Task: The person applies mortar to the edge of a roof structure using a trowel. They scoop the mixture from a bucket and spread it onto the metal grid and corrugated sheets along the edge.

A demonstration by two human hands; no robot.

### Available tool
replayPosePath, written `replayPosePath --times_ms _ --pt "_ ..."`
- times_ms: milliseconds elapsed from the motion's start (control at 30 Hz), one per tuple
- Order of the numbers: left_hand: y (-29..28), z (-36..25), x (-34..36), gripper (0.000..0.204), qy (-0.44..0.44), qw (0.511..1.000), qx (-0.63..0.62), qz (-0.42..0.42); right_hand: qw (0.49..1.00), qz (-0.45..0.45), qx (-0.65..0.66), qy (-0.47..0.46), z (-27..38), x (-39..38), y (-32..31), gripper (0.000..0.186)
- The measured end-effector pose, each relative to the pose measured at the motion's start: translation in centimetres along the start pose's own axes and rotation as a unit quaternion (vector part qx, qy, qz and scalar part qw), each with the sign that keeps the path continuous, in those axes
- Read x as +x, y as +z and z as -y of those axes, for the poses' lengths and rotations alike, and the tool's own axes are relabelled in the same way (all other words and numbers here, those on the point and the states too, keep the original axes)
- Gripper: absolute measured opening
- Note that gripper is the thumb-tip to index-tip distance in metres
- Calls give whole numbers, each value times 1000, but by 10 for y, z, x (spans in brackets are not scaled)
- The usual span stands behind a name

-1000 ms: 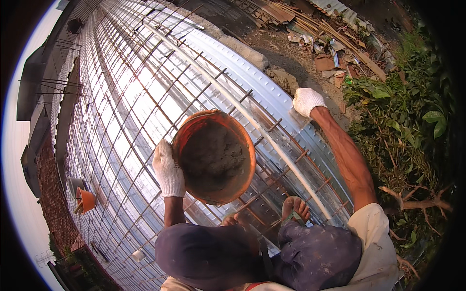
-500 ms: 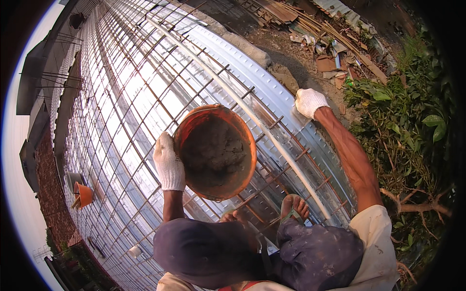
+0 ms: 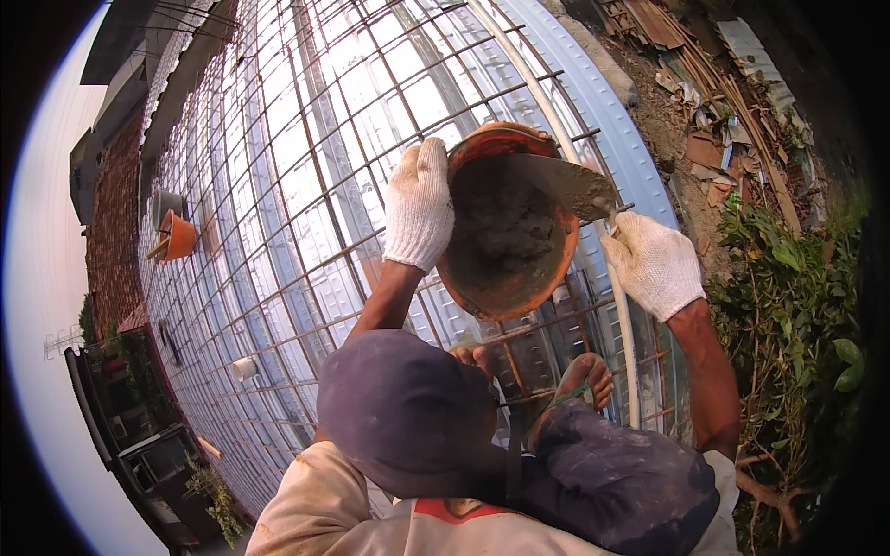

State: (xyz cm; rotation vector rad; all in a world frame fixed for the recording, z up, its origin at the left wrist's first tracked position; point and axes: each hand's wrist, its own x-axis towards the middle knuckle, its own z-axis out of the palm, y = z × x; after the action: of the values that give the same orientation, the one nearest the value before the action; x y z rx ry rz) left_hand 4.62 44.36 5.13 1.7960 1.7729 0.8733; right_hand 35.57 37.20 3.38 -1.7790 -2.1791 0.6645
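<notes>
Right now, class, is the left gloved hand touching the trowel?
Apart. The head view shows the left hand at the left side of the orange bucket, the trowel over its right side, with part of the bucket's mouth visible between.

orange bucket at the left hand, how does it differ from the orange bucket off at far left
The near bucket looks far larger in the picture than the far bucket; being closer to the camera may explain that. The near bucket shows its mouth and grey mix inside, while the far bucket shows mainly its outer side. The left hand holds the near bucket; no hand is on the far bucket. Both are orange.
</notes>
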Motion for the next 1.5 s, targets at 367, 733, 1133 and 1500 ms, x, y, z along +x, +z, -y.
replayPosePath --times_ms 367,733,1133,1500 --pt "-8 4 -5 18 127 979 158 31 977 180 93 -64 49 13 64 31" --pt "1 -16 -5 34 -56 996 -72 7 947 262 182 -33 41 -29 38 37" --pt "-7 16 4 36 -94 989 -110 -7 923 10 377 74 -34 -37 -1 21" --pt "1 -1 8 39 -71 996 -59 19 949 -50 -60 305 -153 85 28 26"
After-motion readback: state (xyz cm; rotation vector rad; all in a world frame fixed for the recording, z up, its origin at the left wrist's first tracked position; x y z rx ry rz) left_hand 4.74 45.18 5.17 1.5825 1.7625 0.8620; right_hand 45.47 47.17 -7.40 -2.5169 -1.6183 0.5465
